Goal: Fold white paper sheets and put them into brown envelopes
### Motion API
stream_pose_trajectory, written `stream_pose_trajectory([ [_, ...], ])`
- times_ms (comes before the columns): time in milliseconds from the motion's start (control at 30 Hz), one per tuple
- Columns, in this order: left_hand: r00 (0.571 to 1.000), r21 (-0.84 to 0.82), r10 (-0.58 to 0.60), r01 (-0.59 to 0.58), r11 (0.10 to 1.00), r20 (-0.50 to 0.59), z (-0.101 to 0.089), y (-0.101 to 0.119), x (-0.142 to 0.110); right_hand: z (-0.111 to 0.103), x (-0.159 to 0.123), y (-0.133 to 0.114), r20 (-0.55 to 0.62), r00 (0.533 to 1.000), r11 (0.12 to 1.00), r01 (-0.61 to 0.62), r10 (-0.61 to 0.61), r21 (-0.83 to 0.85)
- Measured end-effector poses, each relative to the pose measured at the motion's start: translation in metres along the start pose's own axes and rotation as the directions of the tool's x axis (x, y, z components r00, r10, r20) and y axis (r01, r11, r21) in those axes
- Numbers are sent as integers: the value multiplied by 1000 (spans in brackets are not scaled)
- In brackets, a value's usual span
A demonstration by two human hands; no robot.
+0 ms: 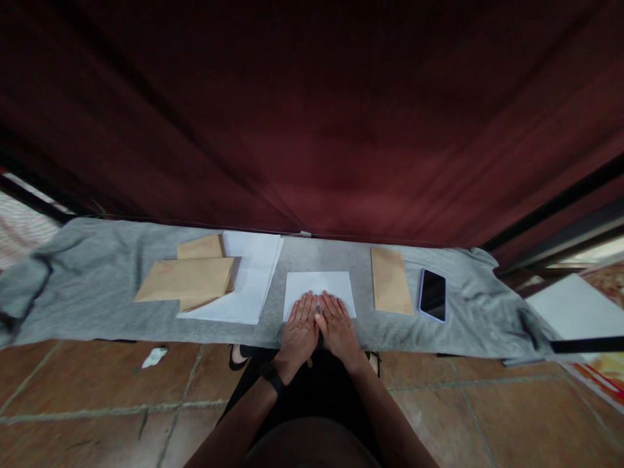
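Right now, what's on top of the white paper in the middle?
The left hand and right hand, side by side, backs up, fingers flat on the near part of the white paper. Its far part shows bare; whatever lies beneath the hands is covered.

I've got two hands (301, 327) on one white paper (316, 281); one envelope (392, 281), one phone (433, 295) at three o'clock; at nine, at least two envelopes (182, 279) and two sheets (252, 266), overlapping!

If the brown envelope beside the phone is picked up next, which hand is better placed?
Probably the right hand: it rests on the white sheet on the side nearer the envelope. The left hand is farther and would likely cross the right.
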State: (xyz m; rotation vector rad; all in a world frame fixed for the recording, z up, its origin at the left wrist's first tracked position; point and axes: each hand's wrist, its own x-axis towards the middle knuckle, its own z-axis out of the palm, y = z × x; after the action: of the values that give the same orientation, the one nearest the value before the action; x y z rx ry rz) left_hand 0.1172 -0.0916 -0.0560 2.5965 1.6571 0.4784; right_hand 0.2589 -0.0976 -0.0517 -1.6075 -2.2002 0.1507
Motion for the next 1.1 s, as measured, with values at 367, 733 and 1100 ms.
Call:
stream_pose_trajectory([
  [367, 992, 48, -126, 128, 991, -29, -6, -19, -14, -1, -22, 29, -117, 988, 977, -119, 99, -178],
  [733, 961, 23, -250, 255, 967, -118, -17, -24, -14, -2, -30, 37, -223, 944, 951, -277, 242, -138],
  [1100, 995, -14, -24, 25, 1000, 95, 2, -15, 57, 9, 52, 21, 23, 996, 997, -83, 83, -8],
])
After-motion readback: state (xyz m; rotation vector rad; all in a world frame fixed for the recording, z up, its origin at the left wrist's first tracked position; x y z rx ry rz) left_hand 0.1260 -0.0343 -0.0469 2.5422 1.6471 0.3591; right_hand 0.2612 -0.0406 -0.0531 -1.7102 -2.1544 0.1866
